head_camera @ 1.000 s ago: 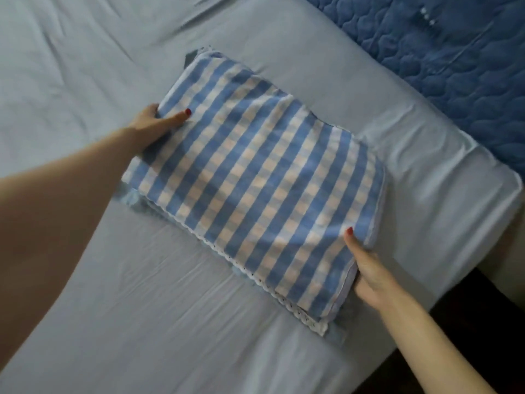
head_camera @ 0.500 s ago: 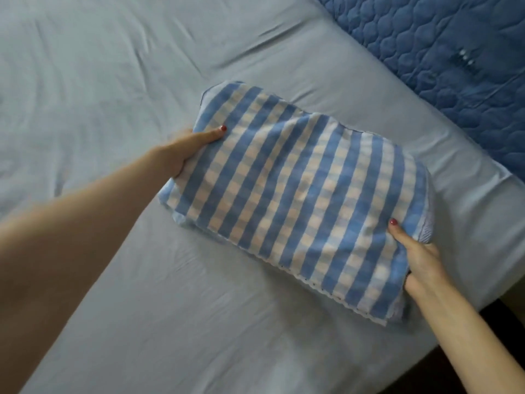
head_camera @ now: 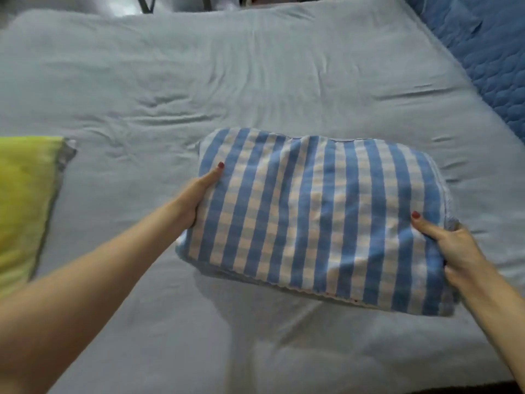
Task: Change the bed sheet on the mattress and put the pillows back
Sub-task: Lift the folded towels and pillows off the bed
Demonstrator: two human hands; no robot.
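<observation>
A blue-and-white checked pillow (head_camera: 318, 223) is held just above the pale blue bed sheet (head_camera: 227, 89) that covers the mattress. My left hand (head_camera: 199, 194) grips the pillow's left end, thumb on top and fingers underneath. At the right end my right hand (head_camera: 451, 245) grips it the same way, thumb on top. The pillow casts a shadow on the sheet beneath its near edge. The sheet shows wrinkles across the middle.
A yellow-green pillow (head_camera: 25, 200) with a grey edge lies on the sheet at the left. A dark blue quilted cover (head_camera: 488, 61) runs along the right side of the bed. The bed's near right edge meets dark floor.
Both hands have lifted the checked pillow off the bed's right edge and carried it left toward the middle of the mattress. The view has swung, bringing the yellow-green pillow into sight.
</observation>
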